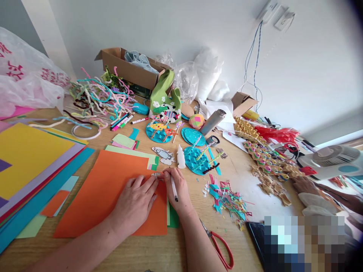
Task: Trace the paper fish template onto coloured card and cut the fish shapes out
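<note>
A large orange sheet [104, 189] lies on the wooden table, over green sheets. My left hand [138, 198] rests flat on it, its fingers spread and the fingertips on a small paper cutout [155, 175] near the sheet's top right. Closed round a white pen [173, 187], my right hand [178, 189] has its fingertips beside the same cutout, at the sheet's right edge. The pen's dark end points back toward me; its tip is hidden. Just above are paper fish cutouts [164, 155] and a white glue bottle [180, 156].
Red-handled scissors [222, 249] lie right of my right forearm. Paper scraps [227, 198], honeycomb discs [195, 160] and a metal flask [212, 122] are further up. Coloured sheets [36, 151] are stacked left. Another person's hands [306, 187] are at the far right, near a fan [334, 160].
</note>
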Demonstrator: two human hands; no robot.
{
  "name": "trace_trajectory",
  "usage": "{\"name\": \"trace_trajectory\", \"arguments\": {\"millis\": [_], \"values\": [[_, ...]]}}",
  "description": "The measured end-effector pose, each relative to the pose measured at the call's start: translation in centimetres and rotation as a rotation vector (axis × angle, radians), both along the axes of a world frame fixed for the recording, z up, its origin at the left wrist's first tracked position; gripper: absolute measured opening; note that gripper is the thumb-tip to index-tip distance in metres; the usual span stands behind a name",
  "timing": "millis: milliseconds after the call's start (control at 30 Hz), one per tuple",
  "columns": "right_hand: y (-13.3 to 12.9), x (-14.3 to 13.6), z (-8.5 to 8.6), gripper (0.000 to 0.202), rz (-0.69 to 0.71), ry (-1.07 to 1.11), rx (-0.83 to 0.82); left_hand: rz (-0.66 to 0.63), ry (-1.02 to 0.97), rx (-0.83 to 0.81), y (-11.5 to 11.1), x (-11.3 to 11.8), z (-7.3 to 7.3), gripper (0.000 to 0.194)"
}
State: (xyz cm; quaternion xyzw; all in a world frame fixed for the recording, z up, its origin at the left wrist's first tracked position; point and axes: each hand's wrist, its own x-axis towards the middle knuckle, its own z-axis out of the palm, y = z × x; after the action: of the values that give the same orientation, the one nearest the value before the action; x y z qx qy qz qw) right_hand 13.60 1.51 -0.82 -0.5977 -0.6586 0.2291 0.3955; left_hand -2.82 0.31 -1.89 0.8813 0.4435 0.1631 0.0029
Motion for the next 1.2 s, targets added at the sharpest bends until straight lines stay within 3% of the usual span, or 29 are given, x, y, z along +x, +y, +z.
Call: {"name": "trace_trajectory", "arguments": {"millis": [133, 267, 400, 667, 1000, 1200], "values": [[-0.3, 0.2, 0.0, 0.020, -0.012, 0.167, -0.019, -0.003, 0.002, 0.009, 0.0, 0.0, 0.1, 0.039], [-0.2, 0.4, -0.2, 0.032, -0.112, 0.354, 0.042, -0.011, -0.001, 0.012, 0.0, 0.0, 0.1, 0.040], [0.3, 0.3, -0.2, 0.040, -0.191, 0.375, 0.055, -0.002, -0.012, 0.023, 0.1, 0.0, 0.1, 0.039], [1.1, -1.1, -0.5, 0.024, -0.230, 0.500, -0.022, -0.001, -0.004, -0.007, 0.1, 0.1, 0.5, 0.037], [2.4, -1.6, 0.1, 0.033, -0.135, 0.524, -0.133, -0.013, -0.019, -0.024, 0.1, 0.1, 0.7, 0.037], [3.8, -2.3, -0.3, 0.032, -0.174, 0.273, -0.038, -0.008, -0.006, -0.042, 0.1, 0.2, 0.9, 0.036]]}}
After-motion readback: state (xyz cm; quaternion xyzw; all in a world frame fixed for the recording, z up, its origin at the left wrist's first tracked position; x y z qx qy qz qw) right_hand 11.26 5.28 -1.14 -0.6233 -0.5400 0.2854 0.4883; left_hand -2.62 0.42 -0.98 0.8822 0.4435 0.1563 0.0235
